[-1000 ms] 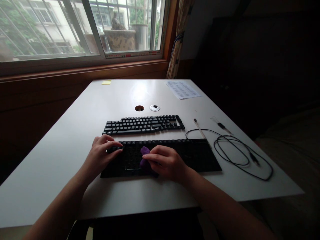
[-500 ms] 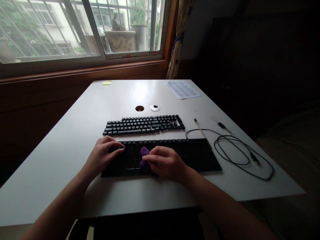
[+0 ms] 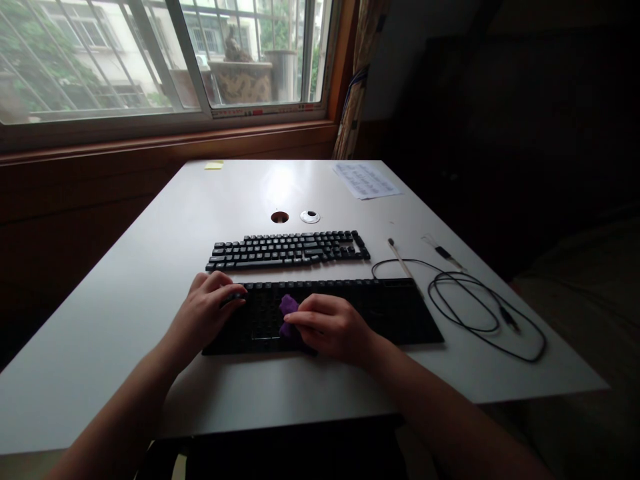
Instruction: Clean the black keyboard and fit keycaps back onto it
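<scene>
A black keyboard base (image 3: 385, 310) lies flat near the front of the table, its main key area stripped of keycaps and a row of caps left along its far edge. At its left end my left hand (image 3: 207, 307) is closed, thumb and fingers gripping near the far corner. My right hand (image 3: 335, 327) pinches a purple cloth (image 3: 289, 305) against the base, left of its middle. Part of the cloth is hidden under the fingers. Behind the base, loose black keycaps (image 3: 280, 250) stand in rows laid out like a keyboard.
To the right, a black cable (image 3: 465, 327) lies coiled on the white table (image 3: 115, 313). A thin stick brush (image 3: 399, 255) and a wire keycap puller (image 3: 443, 252) lie near it. Farther back are printed papers (image 3: 367, 180), a yellow note (image 3: 214, 165), a cable hole (image 3: 279, 217) and its round cover (image 3: 310, 217).
My left hand has shifted very slightly at the base's far left corner. My right hand and the purple cloth stay in almost the same spot.
</scene>
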